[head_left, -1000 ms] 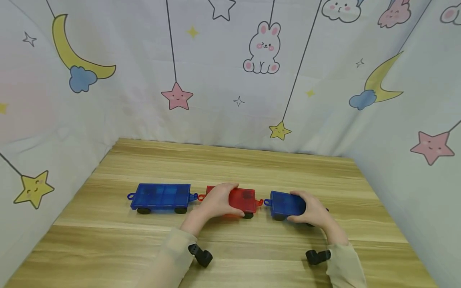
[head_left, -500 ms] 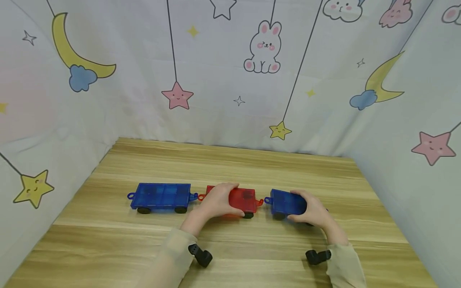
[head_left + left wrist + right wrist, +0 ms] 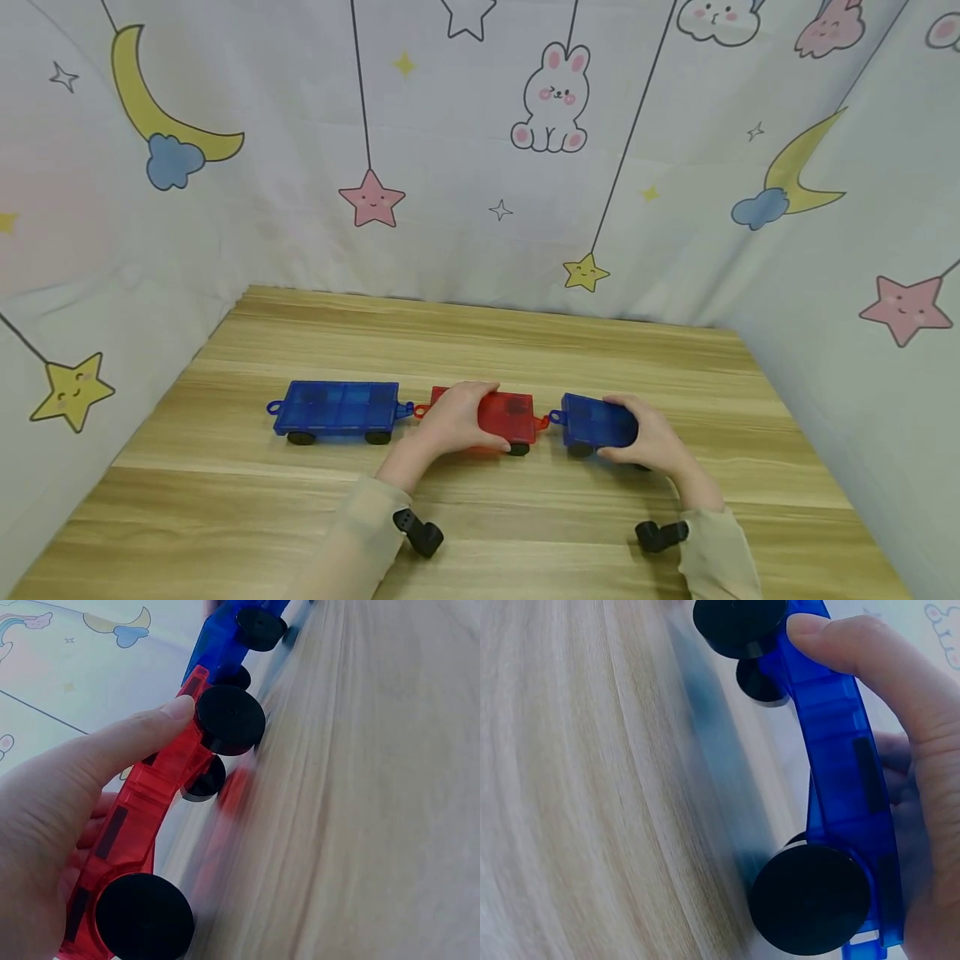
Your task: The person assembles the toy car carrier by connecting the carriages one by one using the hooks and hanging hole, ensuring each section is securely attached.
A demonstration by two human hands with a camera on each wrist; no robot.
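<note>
Obstructions, one row: far-left blue toy wagon (image 3: 337, 408); red toy wagon (image 3: 512, 417), gripped by left hand (image 3: 457, 417); right-end blue toy wagon (image 3: 594, 422), gripped by right hand (image 3: 651, 442).
Passage, behind: strip of wooden tabletop (image 3: 480, 333) up to printed curtain (image 3: 465, 258).
Passage, in front: tabletop between left sleeve (image 3: 367, 517) and right sleeve (image 3: 717, 550), narrowed by black wrist cameras (image 3: 425, 537).

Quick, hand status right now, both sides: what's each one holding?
Left hand: closed, holding the red toy wagon.
Right hand: closed, holding the blue toy wagon at the right end of the row.
</note>
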